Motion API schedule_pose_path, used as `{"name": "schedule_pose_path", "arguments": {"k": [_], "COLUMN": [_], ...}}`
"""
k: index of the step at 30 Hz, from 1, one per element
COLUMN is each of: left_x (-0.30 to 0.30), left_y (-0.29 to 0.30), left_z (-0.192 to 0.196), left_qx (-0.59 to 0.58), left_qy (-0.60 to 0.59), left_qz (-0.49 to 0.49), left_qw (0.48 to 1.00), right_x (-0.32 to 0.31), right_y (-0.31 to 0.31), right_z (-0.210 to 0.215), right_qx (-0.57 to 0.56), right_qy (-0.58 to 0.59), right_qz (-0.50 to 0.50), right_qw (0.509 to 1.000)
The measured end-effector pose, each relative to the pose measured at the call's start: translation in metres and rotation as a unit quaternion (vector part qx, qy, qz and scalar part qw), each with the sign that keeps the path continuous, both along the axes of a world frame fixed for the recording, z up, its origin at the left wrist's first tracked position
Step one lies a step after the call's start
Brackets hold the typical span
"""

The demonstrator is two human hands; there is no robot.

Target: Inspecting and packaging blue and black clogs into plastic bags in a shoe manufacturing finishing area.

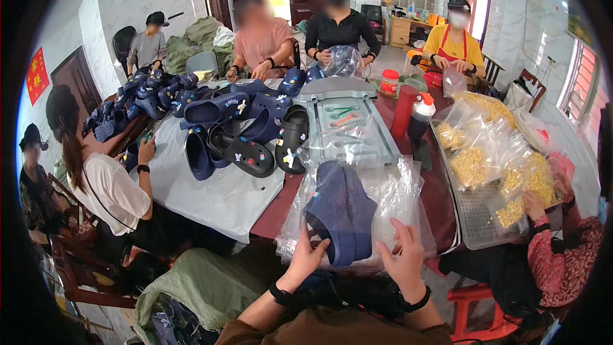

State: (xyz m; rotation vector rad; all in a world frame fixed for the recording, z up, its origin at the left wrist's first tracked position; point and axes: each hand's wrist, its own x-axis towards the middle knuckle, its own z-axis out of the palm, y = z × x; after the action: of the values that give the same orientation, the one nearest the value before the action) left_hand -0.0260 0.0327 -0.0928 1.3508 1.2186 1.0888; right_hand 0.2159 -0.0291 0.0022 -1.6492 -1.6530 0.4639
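A pair of navy clogs (340, 212) lies side by side in front of me, on top of a pile of clear plastic bags (397, 199) at the table's near edge. My left hand (306, 258) grips the near left edge of the pair, its thumb and fingers at the heel opening. On the other side, my right hand (405, 257) is open beside the clogs, fingers apart over the bags and holding nothing. Beyond the bags stands a grey plastic folding stool (341, 118).
Loose dark clogs (246, 153) are heaped to the left on a white sheet (236, 207). At right, a metal tray (488, 233) bears bags of yellow pieces (476, 165). A red cylinder (403, 112) and a dark bottle (421, 115) stand nearer. Several people work around the table.
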Motion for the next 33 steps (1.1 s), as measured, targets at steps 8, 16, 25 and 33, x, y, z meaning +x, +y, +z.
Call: {"name": "schedule_pose_path", "arguments": {"k": [8,16,25,33], "left_x": [0.004,0.004,0.012,0.014], "left_y": [0.001,0.005,0.006,0.008], "left_z": [0.008,0.015,0.021,0.031], "left_qx": [0.032,0.064,0.05,0.025], "left_qy": [0.061,0.114,0.041,-0.008], "left_qz": [0.011,0.023,0.026,-0.008], "left_qw": [0.998,0.991,0.998,1.0], "right_x": [0.0,-0.005,-0.018,-0.042], "right_y": [0.034,0.001,0.001,0.01], "right_z": [-0.03,-0.03,-0.037,-0.036], "right_qx": [0.032,0.053,0.046,0.085], "right_qy": [0.028,0.101,0.058,0.14], "right_qz": [0.025,0.019,0.092,0.023], "right_qw": [0.999,0.993,0.993,0.986]}}
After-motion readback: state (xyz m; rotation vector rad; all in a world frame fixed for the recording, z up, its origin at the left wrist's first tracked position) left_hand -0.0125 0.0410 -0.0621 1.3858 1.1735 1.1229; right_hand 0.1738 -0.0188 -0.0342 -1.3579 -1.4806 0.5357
